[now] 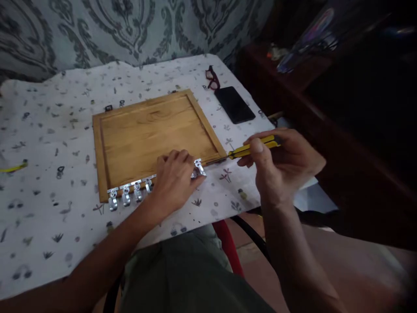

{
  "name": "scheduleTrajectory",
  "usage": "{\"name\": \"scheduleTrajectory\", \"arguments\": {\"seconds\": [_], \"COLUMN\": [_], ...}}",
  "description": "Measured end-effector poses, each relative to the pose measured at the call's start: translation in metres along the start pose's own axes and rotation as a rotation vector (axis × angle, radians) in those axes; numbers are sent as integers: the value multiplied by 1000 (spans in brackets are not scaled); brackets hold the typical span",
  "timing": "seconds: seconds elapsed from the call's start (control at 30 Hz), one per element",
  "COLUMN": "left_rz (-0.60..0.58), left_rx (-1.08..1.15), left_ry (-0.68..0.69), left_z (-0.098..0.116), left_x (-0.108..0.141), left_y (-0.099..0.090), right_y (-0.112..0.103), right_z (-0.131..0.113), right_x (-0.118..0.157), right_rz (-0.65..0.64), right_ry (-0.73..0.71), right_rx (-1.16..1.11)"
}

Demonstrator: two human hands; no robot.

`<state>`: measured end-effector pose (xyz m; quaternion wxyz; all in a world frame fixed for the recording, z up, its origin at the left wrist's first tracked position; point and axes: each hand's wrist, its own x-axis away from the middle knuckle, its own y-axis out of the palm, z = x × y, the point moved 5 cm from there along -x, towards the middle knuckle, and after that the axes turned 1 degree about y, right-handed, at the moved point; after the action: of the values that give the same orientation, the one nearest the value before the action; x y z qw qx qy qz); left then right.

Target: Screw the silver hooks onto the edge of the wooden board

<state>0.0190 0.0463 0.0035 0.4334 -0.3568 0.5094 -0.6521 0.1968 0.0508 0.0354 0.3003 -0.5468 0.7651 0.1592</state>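
A wooden framed board lies flat on the table. Along its front edge runs a metal hook rail with several silver hooks. My left hand is closed over the right part of this rail, fingers bent onto the board, hiding some of the hooks. In my right hand is a yellow and black screwdriver, pinched between thumb and fingers. Its thin shaft points left to the board's front right corner; whether the tip touches the wood or the rail, I cannot tell.
A black phone and dark red glasses lie behind my right hand. The table has a white printed cloth. A yellow object sits at the far left. Dark wooden furniture stands at the right, a patterned curtain behind.
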Motion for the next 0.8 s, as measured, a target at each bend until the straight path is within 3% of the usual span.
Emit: {"name": "scheduleTrajectory", "arguments": {"seconds": [0.47, 0.63, 0.7, 0.8], "left_rz": [-1, 1, -1, -10], "left_rx": [23, 69, 96, 105], "left_ry": [9, 17, 13, 6], "left_z": [-3, -5, -5, -6], "left_x": [0, 1, 2, 6], "left_y": [3, 1, -3, -14], "right_y": [-4, -3, -9, -33], "right_z": [-1, -11, -22, -41], "right_x": [6, 1, 1, 13], "right_rz": [-8, 8, 8, -61], "right_ry": [64, -3, -40, 19], "right_rx": [53, 21, 4, 8]}}
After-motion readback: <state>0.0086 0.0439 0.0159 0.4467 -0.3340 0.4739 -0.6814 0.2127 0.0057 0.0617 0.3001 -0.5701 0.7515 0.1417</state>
